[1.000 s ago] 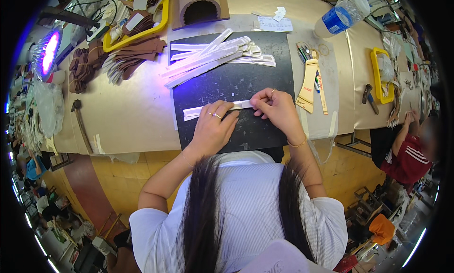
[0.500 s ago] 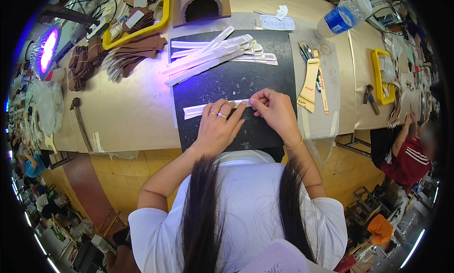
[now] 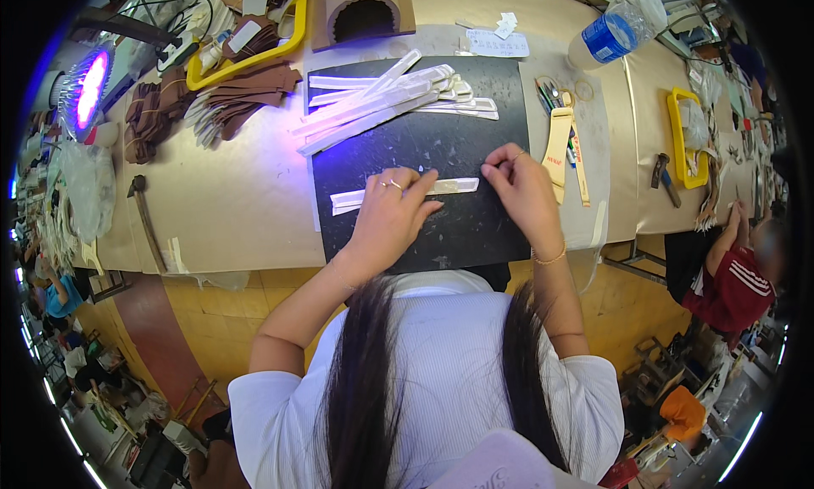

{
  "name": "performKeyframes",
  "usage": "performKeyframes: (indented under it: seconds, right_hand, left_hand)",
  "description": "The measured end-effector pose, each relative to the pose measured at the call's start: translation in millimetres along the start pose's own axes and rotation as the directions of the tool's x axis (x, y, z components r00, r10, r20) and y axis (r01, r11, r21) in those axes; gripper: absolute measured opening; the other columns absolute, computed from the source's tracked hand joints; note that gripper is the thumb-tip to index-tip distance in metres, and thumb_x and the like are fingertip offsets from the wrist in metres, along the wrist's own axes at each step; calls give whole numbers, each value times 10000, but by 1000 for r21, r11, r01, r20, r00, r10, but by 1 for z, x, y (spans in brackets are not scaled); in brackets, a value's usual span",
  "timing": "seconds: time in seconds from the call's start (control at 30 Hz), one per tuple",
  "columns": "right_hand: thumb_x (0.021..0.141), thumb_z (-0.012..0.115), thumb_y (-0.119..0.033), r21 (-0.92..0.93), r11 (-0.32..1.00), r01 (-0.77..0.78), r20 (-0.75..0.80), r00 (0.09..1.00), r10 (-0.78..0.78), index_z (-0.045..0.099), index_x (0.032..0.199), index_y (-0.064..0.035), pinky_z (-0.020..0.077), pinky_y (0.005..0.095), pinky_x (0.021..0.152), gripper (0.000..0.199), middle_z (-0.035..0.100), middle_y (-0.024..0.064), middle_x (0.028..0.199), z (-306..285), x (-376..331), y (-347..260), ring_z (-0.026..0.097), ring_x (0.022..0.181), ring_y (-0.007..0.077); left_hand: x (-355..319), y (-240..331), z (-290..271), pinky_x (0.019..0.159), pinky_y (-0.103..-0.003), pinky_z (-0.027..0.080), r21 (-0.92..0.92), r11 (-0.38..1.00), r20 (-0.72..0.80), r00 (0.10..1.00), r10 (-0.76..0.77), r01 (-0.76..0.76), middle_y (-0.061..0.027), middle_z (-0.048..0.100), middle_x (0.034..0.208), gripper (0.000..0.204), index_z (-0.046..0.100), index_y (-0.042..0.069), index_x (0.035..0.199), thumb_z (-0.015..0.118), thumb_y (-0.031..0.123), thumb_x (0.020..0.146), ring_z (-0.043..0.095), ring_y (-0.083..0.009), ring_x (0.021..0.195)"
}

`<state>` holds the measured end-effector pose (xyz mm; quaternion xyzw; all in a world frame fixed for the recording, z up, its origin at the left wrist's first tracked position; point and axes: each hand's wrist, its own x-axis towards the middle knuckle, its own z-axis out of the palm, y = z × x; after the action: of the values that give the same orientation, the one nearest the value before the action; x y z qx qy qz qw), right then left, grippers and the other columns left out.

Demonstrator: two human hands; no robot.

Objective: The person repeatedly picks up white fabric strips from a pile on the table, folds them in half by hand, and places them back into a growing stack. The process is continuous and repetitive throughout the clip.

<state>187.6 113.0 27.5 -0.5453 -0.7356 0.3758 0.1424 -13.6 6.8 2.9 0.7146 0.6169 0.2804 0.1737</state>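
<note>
A narrow white strip point(image 3: 458, 186) with a line along its length lies crosswise on a black work mat point(image 3: 407, 239). My left hand point(image 3: 392, 213) is over its middle, holding it against the mat with the fingers across it and the thumb on the near side. Just off the strip's right end is my right hand point(image 3: 521, 188), raised a little, thumb and forefinger drawn together. Anything in that pinch is too small to make out. Farther back on the mat, several similar white strips point(image 3: 373, 108) form a loose, crossed pile.
Left of the mat are brown cut pieces point(image 3: 250, 95), a yellow tray point(image 3: 301, 19), a hammer point(image 3: 146, 222) and a glowing purple lamp point(image 3: 89, 91). To the right are pens, a cream-coloured flat piece point(image 3: 556, 150), a bottle point(image 3: 604, 40), another hammer point(image 3: 666, 180) and a co-worker point(image 3: 733, 273).
My right hand has let go of the strip's right end and moved right, away from it. My left hand stays on the strip, its fingers slightly shifted.
</note>
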Motion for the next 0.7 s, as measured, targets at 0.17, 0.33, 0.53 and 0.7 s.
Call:
performKeyframes:
  seconds: [0.17,0.33,0.53,0.7]
  right_hand:
    - [878,715,-131,88,988,127,-155,982,-113,665,919,-13,486,324,645,134,633,95,782,-17,39,0,589,661,196]
    - [875,704,-129,-83,946,313,-268,907,-323,690,928,-22,510,366,688,120,675,122,855,-19,123,10,638,713,235]
    - [834,719,-97,-261,890,373,-6,922,-387,733,973,-49,542,393,814,147,725,147,968,-7,222,21,701,867,287]
    - [804,754,-98,-302,840,450,337,875,-348,737,982,-53,541,382,810,185,741,136,914,2,255,14,700,856,284]
  left_hand:
    - [9,-1,2,844,-409,431,-54,997,20,998,-61,62,-92,590,966,201,699,37,1028,732,115,846,560,-300,965]
    - [16,-1,-1,838,-412,431,-115,990,21,997,-75,77,-97,593,938,106,661,41,915,722,88,843,568,-312,952]
    - [20,2,-9,799,-410,427,-102,993,135,990,-49,63,-114,629,838,108,597,52,878,693,98,862,604,-318,864]
    - [26,0,-33,763,-419,454,-218,958,255,958,-130,188,-140,647,797,116,592,34,893,680,109,877,619,-346,797]
